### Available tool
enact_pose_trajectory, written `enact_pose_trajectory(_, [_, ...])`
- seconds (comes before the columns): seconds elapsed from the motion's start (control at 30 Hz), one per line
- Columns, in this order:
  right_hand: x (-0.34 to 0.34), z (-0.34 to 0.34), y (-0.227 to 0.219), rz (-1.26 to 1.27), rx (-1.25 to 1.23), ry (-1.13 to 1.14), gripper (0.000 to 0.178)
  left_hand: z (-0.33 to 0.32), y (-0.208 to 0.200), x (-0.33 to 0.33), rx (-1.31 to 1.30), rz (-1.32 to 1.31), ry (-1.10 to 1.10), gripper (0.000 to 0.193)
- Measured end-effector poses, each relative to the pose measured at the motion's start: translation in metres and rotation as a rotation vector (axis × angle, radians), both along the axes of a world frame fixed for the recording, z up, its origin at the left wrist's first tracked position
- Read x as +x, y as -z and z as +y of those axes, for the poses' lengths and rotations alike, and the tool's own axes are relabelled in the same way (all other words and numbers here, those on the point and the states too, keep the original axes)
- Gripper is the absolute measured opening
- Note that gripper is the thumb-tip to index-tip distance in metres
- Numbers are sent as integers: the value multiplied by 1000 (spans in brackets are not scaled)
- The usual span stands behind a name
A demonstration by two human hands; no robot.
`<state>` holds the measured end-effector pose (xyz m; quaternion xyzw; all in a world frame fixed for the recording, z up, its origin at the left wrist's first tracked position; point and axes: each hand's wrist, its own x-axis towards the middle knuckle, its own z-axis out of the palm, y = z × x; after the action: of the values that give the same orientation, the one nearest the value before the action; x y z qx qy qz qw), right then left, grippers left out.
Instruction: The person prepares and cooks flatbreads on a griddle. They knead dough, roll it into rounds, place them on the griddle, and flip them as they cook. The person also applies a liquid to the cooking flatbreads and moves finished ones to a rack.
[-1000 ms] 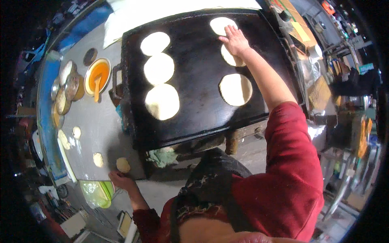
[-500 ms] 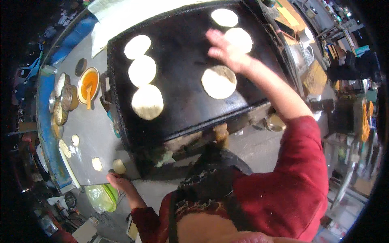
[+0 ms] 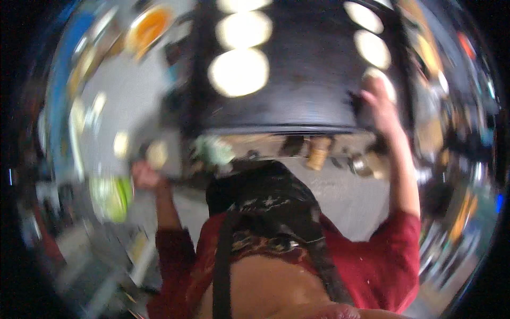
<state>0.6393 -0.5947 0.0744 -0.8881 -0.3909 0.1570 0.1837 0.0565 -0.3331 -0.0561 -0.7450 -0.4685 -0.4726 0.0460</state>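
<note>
My right hand [image 3: 380, 103] lies at the nearest flatbread [image 3: 387, 85] on the right side of a black griddle [image 3: 308, 80]. Its fingers reach forward over the pale round, with the thumb apart. Two more flatbreads, one of them a middle round [image 3: 372, 49], line up beyond it. Along the griddle's left side runs another row of rounds, the closest [image 3: 239, 73] being the largest in view. My left hand [image 3: 146, 175] is low at the edge of a grey worktop [image 3: 114, 98], beside a small dough disc [image 3: 156, 154]. Blur hides its fingers.
On the worktop's far part stands a bowl of orange liquid [image 3: 151, 26] with a spoon. Another dough piece [image 3: 121, 144] lies left of my left hand. A green plastic bag [image 3: 111, 196] hangs below the worktop. A crumpled pale green cloth [image 3: 212, 150] sits before the griddle's front edge.
The view has swung, and the griddle sits higher in the picture. My right hand has come nearer, and the closest right flatbread has shifted rightward into line with the others.
</note>
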Motion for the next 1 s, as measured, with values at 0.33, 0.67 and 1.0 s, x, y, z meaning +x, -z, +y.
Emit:
enact_pose_trajectory(0.33, [-265,155,-22,169,262,-121,31,-34,-41,11,-695,-608,575,14])
enact_pose_trajectory(0.67, [-505,294,-49,363,545,-365,36,65,-97,-66,-673,-547,726,11])
enact_pose_trajectory(1.0, [-543,359,48,-114,463,-471,61,177,-38,-27,-936,310,943,32])
